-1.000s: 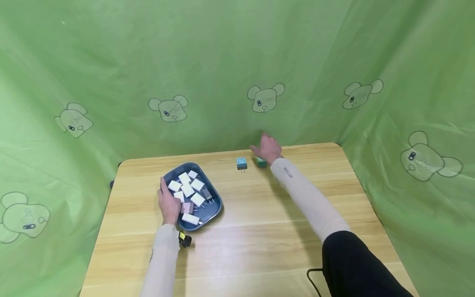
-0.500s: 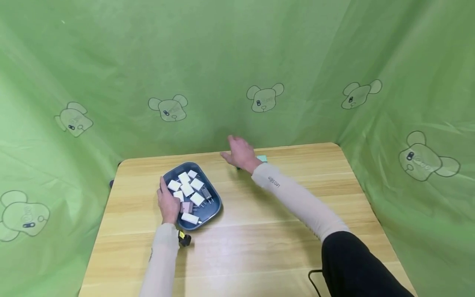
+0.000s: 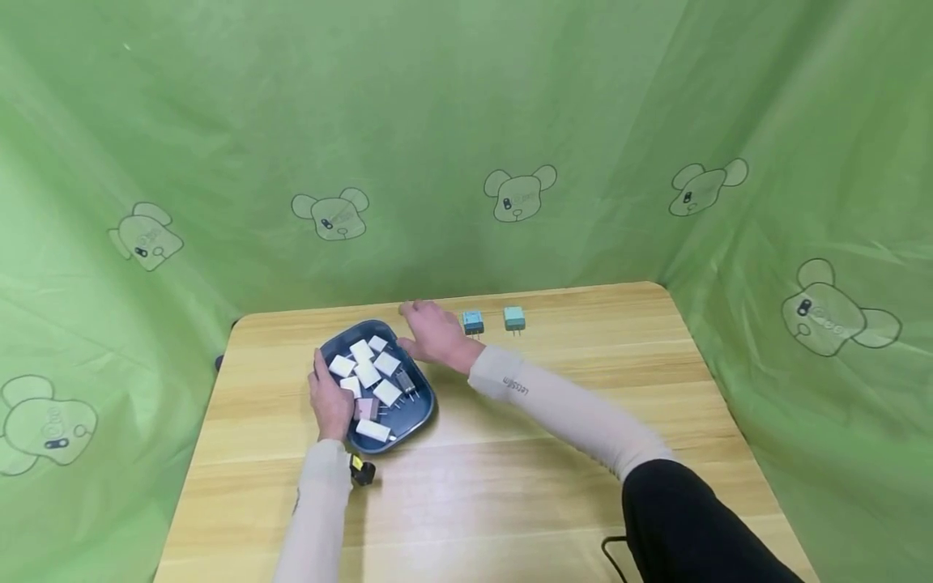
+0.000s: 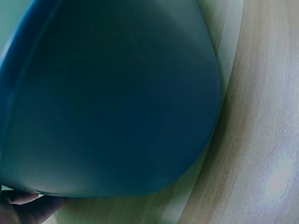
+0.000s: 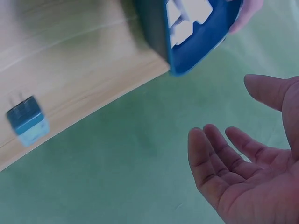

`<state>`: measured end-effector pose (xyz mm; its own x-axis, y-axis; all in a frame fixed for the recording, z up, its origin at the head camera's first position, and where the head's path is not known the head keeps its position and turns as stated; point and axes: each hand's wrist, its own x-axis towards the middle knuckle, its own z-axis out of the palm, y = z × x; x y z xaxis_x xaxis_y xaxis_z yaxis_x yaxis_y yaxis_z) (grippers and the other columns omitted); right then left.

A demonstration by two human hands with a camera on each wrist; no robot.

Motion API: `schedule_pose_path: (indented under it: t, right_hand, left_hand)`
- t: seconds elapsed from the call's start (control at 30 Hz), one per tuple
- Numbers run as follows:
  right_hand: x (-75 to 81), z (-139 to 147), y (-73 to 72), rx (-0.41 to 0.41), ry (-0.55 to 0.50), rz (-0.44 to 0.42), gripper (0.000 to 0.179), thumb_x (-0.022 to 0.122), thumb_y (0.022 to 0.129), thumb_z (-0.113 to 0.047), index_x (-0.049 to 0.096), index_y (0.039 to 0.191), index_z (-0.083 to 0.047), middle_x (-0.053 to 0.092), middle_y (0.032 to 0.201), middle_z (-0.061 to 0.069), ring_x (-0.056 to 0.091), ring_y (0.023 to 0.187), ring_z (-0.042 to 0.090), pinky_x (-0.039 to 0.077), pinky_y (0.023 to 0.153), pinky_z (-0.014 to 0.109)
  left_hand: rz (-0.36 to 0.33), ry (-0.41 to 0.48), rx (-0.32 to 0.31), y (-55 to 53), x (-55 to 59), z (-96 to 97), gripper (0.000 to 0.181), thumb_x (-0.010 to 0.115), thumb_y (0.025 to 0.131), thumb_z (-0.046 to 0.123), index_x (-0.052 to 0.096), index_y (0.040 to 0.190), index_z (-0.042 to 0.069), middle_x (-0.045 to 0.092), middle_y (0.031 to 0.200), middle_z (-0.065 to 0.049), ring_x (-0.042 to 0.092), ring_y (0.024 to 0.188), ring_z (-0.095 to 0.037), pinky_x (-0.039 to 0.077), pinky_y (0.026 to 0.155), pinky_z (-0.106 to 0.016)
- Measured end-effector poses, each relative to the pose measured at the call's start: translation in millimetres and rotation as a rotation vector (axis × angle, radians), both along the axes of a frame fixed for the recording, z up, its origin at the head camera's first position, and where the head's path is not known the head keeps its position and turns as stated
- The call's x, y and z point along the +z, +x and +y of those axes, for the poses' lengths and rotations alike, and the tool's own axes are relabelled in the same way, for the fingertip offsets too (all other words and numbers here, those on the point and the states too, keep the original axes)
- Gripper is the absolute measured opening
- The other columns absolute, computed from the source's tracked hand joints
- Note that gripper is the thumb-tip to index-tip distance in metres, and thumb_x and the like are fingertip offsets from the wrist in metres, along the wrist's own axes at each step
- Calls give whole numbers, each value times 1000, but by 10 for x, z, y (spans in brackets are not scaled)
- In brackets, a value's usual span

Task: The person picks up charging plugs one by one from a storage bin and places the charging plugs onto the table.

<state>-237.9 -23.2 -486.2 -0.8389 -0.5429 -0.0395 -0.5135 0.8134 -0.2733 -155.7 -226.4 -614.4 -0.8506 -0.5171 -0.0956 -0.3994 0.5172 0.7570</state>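
Observation:
My left hand (image 3: 331, 401) grips the left side of a dark blue tray (image 3: 411, 419). Its fingertips (image 4: 39, 207) show at the tray's edge in the left wrist view, where the outside of the tray (image 4: 121, 102) fills most of the picture. Several white plug-in chargers (image 3: 368, 373) lie in the tray, with a pinkish one (image 3: 367, 408) and a dark grey one (image 3: 405, 380). Just off the tray's far right corner is my right hand (image 3: 437, 334), fingers spread and relaxed, palm bare in the right wrist view.
Near the table's back edge, a blue charger (image 3: 473, 321) and a teal charger (image 3: 513, 317) sit side by side, prongs toward me. Green cloth (image 3: 423, 243) hangs behind the wooden table (image 3: 510, 486). A black cable (image 3: 614, 555) lies at the front right.
My right hand has travelled left from the teal charger, past the blue one, to beside the tray. Both chargers now show uncovered. My left hand and the tray have stayed put.

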Motion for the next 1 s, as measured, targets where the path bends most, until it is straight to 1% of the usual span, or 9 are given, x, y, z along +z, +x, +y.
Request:
schedule_pose_path:
  t: [0.1,0.23,0.43,0.57,0.7,0.83,0.93,1.0]
  right_hand:
    - [-35,-95,92,26,2,-10,58,71,93,-38,53,142,-12,64,132,13,64,116,27,62,89,41]
    - [-78,-206,203,73,11,-25,52,70,93,-33,56,138,-11,67,124,13,66,110,26,62,87,39]
    - [-131,-314,309,122,20,-36,44,69,94,-29,59,131,-9,69,119,13,69,106,27,62,86,36]
    - [-188,-360,349,137,37,-61,46,68,95,-28,58,135,-9,69,119,14,70,105,26,63,84,35]
    - [-292,-392,361,131,51,-81,47,69,94,-25,58,136,-9,70,119,15,70,104,26,63,81,35]
    - [-395,-421,371,123,66,-107,48,69,93,-23,59,137,-8,69,122,14,69,105,24,63,81,35]
    - [-451,-433,384,119,80,-127,49,70,93,-24,59,137,-7,70,120,13,68,102,22,62,78,35]
    - [-485,-437,395,123,87,-136,47,70,92,-24,60,135,-6,71,116,13,68,97,20,61,76,33]
  left_hand:
    - [-3,-2,-1,5,-1,2,107,53,74,-15,9,165,19,37,152,-31,50,126,-50,41,114,-60]
    - [-6,-8,-6,7,-7,2,107,54,74,-15,9,165,19,37,152,-31,50,126,-51,41,114,-60]
    - [2,-18,-12,-5,-12,-6,106,55,74,-14,10,165,19,38,151,-31,51,125,-50,42,113,-60]
    - [10,-16,-9,-9,-9,-7,106,56,74,-14,12,164,18,39,150,-31,51,125,-50,42,113,-60]
    - [10,-19,-8,-6,-16,-11,106,56,73,-14,12,164,17,40,149,-32,51,125,-50,42,113,-60]
    - [8,-18,-8,-7,-29,-20,105,56,75,-14,11,165,18,39,150,-32,50,126,-50,41,114,-59]
    - [9,-9,-7,-11,-30,-22,106,56,75,-14,10,165,19,38,151,-31,50,127,-49,41,115,-59]
    - [10,-2,-8,-11,-35,-22,106,55,75,-15,10,165,19,38,151,-31,50,127,-49,40,116,-59]
